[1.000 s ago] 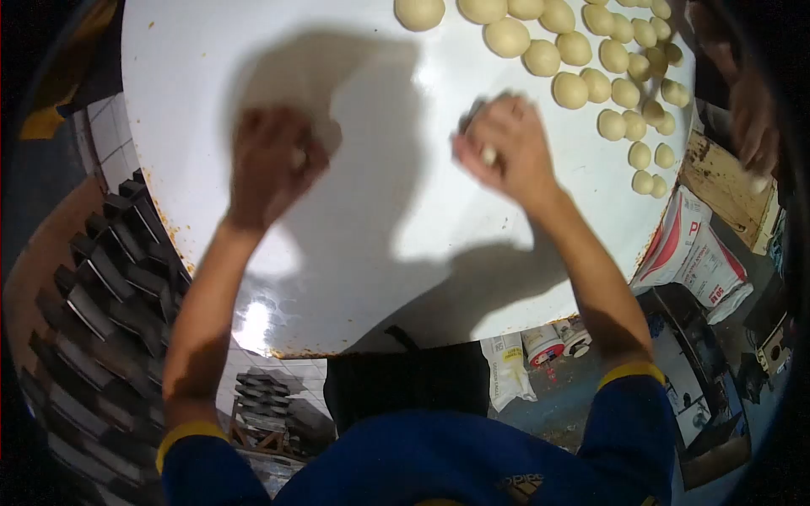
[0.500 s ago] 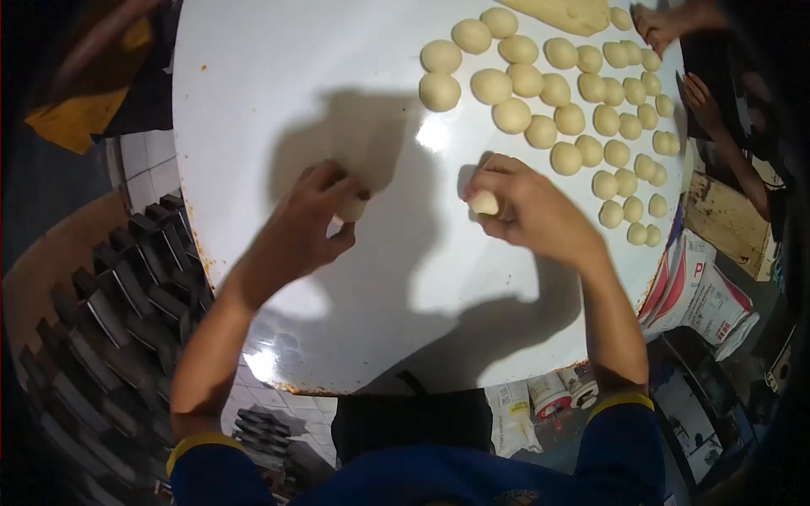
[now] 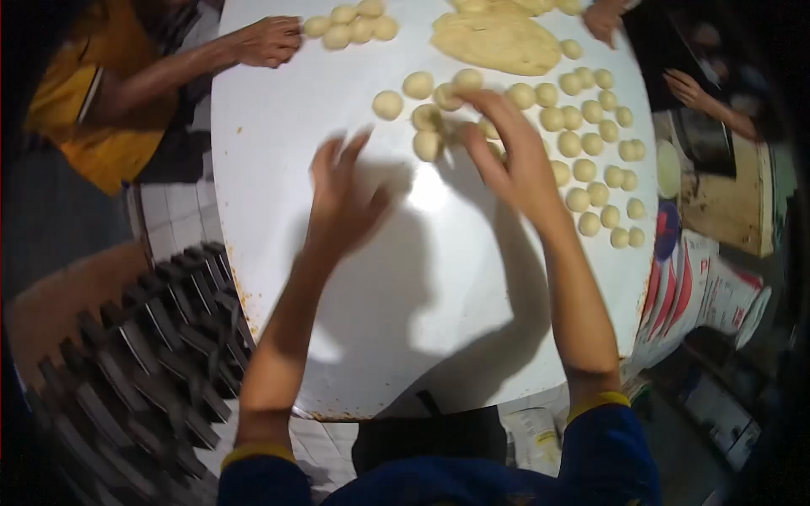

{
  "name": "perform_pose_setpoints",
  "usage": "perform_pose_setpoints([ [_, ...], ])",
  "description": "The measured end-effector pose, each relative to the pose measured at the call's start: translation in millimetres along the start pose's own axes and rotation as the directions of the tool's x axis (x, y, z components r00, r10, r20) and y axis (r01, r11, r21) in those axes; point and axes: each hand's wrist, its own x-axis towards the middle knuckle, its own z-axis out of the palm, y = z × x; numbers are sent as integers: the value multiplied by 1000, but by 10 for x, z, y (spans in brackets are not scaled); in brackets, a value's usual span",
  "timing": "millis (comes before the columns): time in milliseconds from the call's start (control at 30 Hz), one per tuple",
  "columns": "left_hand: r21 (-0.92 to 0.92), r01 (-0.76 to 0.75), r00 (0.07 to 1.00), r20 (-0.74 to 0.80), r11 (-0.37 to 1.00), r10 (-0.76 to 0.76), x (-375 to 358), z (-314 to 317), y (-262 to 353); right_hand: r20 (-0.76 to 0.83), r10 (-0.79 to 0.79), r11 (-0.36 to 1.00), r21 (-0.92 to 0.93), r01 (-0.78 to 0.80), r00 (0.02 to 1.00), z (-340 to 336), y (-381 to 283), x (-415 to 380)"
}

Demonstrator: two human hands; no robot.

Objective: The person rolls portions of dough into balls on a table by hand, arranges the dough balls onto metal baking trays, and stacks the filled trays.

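Left hand (image 3: 344, 201): empty, spread | right hand (image 3: 521, 160): fingers parted over dough balls (image 3: 427, 147) | balls ahead-right of left

The white tabletop (image 3: 278, 169) gleams hard and smooth under the light, though its edge (image 3: 242, 293) looks rough and rust-speckled. The dough balls (image 3: 388, 104) look smooth and matt, the dough slab (image 3: 498, 44) more creased. Those dark troughs (image 3: 139, 350) look like dull metal, the blue shirt (image 3: 607, 443) plain matt cloth.
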Motion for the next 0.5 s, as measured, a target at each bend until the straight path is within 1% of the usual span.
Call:
perform_pose_setpoints([
  [33,49,20,1000,9,999,-20,-364,32,-142,-55,69,998,-6,-70,996,-178,-82,-450],
  [67,114,-25,999,47,993,20,-801,25,-267,-127,127,991,-28,-131,984,-308,-129,-954],
  [100,132,-97,994,58,987,90,-1278,35,-325,-155,246,967,-33,-253,957,-455,-246,-1485],
  [133,260,-236,970,112,936,214,-1777,45,-368,-227,290,953,-21,-303,930,-569,-319,-2050],
  [167,112,-165,984,81,980,157,-2143,19,-62,-338,367,923,13,-386,867,-652,-420,-2650],
  [200,-41,-55,986,154,998,61,-2579,34,163,-438,441,884,60,-464,784,-698,-523,-3245],
  [233,-170,86,964,262,982,-39,-2934,91,335,-563,502,830,100,-549,656,-712,-601,-3851],
  [267,-210,9,949,310,978,58,-3180,214,519,-702,511,817,217,-534,497,-694,-664,-4413],
  [300,-260,-51,919,366,964,148,-3456,259,687,-785,600,688,405,-602,157,-634,-747,-4939],
  [333,-284,-51,868,462,958,183,-3688,265,845,-840,543,624,409,-666,-7,-662,-788,-5412],
  [367,-140,-202,789,564,969,246,-3877,295,992,-794,578,545,547,-635,-187,-637,-815,-5932],
  [400,-17,-380,707,640,925,302,-4027,331,1062,-766,559,503,617,-604,-317,-499,-783,-6515],
  [433,-55,-413,661,668,909,341,-4139,363,1011,-701,592,395,681,-616,-396,-274,-816,-7108],
  [467,-61,-418,657,669,906,348,-4228,398,888,-633,623,294,734,-612,-460,-39,-737,-7714],
  [500,-60,-413,660,667,909,345,-4306,490,812,-512,675,166,807,-567,-532,397,-648,-8402],
])
